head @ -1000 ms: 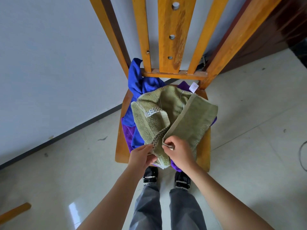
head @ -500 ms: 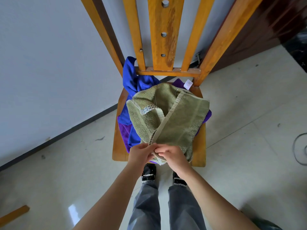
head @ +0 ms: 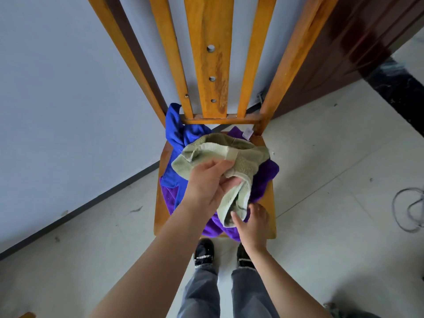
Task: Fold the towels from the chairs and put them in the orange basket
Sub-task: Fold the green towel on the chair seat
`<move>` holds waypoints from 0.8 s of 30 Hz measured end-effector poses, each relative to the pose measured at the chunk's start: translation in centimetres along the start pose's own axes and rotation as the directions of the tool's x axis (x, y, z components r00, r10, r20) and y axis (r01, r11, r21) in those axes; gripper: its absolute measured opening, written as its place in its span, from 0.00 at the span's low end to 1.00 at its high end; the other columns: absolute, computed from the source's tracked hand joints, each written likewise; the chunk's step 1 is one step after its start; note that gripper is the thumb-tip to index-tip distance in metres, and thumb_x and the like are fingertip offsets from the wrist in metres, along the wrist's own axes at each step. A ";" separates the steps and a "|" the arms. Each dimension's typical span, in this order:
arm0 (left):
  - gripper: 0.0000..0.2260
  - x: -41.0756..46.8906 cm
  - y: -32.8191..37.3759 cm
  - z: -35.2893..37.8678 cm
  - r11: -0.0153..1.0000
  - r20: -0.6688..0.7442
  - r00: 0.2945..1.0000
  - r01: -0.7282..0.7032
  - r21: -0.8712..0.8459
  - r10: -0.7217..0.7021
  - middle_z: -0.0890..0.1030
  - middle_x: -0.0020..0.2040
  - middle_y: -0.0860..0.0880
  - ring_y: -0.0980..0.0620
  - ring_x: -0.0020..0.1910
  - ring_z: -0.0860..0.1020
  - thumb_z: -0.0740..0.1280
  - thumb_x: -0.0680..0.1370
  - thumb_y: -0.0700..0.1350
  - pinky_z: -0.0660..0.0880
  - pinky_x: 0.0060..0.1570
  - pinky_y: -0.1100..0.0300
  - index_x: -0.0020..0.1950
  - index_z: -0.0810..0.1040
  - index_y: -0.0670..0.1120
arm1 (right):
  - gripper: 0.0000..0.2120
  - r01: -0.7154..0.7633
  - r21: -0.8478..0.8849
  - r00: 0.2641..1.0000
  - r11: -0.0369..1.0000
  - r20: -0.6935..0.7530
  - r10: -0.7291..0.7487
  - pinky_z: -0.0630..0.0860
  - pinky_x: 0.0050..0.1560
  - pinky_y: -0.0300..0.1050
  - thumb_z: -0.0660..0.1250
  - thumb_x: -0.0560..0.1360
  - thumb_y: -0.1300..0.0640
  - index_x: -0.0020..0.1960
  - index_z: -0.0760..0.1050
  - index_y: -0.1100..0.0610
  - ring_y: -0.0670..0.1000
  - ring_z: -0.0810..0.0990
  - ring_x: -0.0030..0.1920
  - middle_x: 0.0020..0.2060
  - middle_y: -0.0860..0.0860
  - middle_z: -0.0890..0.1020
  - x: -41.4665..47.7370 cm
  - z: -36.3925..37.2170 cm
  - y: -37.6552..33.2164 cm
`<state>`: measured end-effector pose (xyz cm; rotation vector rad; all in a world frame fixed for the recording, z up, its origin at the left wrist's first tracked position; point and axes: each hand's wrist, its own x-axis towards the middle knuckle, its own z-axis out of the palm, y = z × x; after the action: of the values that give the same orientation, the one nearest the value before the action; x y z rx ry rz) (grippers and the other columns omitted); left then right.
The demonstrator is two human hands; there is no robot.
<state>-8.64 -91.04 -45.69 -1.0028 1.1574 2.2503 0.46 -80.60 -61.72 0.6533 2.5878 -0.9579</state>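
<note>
A crumpled olive-green towel (head: 243,164) is raised above the seat of a wooden chair (head: 207,72). My left hand (head: 207,184) grips its middle from above and lifts it. My right hand (head: 252,222) is lower, with the fingers at the towel's hanging end, thumb touching it. Under the green towel lie a blue towel (head: 176,134) at the seat's left and back, and a purple towel (head: 263,180) with a white tag over the right and front. No orange basket is in view.
The chair stands against a white wall (head: 68,88); a dark wooden door (head: 344,42) is at the right. A coil of grey cable (head: 410,210) lies on the tiled floor at the right. My shoes (head: 204,251) are just in front of the seat.
The green towel has been lifted off the pile and bunched. My left hand rose with it while my right hand dropped to its lower end. The camera moved closer to the chair.
</note>
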 end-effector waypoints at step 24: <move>0.08 -5.8 14.2 -7.2 0.860 -0.303 0.932 -0.314 -0.401 0.199 0.80 0.25 0.43 0.51 0.23 0.81 0.61 0.78 0.33 0.80 0.30 0.61 0.39 0.73 0.36 | 0.13 -0.222 0.590 0.947 0.776 -0.059 0.315 0.70 0.17 0.31 0.58 0.74 0.69 0.35 0.70 0.55 0.44 0.73 0.14 0.30 0.57 0.75 7.0 -18.5 -9.4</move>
<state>-10.88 -105.25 -36.75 -1.4172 0.9320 2.7482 -12.60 -72.30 -46.21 1.2609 2.2063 -1.6632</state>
